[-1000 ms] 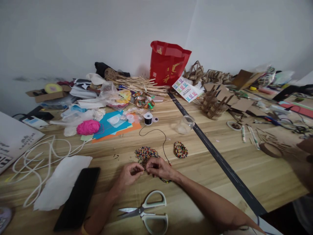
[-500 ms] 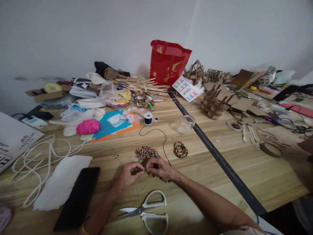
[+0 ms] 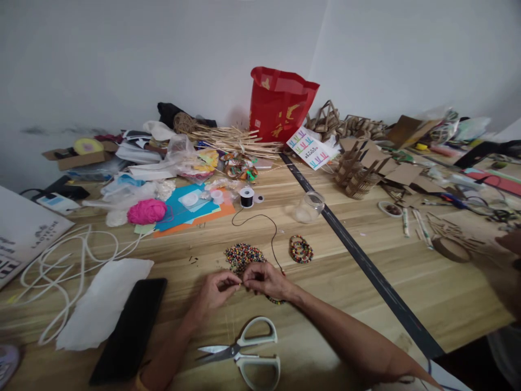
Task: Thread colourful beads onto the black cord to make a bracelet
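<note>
Almost nothing is shifting since a second ago: you are keeping your left hand (image 3: 217,290) and right hand (image 3: 264,279) pinched fingertip to fingertip just below the bead pile (image 3: 243,255), apparently gripping the black cord (image 3: 273,239), so threading is continuing; any bead is too small to see.

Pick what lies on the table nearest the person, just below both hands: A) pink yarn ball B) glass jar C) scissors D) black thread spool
C: the scissors lie on the table just below the left hand and right hand; the spool, yarn and jar all sit farther back, past the bead pile.
</note>
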`<state>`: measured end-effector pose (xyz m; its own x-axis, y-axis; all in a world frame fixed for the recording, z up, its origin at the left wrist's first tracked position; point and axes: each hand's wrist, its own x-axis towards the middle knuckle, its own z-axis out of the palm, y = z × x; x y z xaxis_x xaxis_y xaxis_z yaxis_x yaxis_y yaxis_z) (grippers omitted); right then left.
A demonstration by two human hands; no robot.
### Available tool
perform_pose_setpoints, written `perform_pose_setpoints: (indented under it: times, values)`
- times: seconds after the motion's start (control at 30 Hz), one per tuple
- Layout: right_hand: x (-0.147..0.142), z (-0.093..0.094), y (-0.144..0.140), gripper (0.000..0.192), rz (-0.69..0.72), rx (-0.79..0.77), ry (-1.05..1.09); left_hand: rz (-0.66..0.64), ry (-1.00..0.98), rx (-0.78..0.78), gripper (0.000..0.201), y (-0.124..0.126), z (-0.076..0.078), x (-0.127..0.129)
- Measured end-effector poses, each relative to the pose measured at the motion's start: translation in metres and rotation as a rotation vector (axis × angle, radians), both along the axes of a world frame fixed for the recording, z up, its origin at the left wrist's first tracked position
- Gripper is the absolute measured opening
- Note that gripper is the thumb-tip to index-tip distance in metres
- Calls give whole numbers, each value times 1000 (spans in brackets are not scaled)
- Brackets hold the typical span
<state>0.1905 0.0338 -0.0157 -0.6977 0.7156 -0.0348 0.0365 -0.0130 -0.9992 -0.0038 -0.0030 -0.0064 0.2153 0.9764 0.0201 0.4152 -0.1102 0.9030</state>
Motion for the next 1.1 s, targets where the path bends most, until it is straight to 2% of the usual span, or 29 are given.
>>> perform_pose_setpoints:
  times: [0.23,0.73,1.1]
  values:
    - [0,-3,0,29,10,-10,17,24,-27,-6,7,0,-5,0]
    - [-2,-3,0,35,5,-40,17,48,-33,-44,5,-1,1,2]
    - [-1,4,-1,22,14,146,10,26,-12,-37,7,-2,9,6]
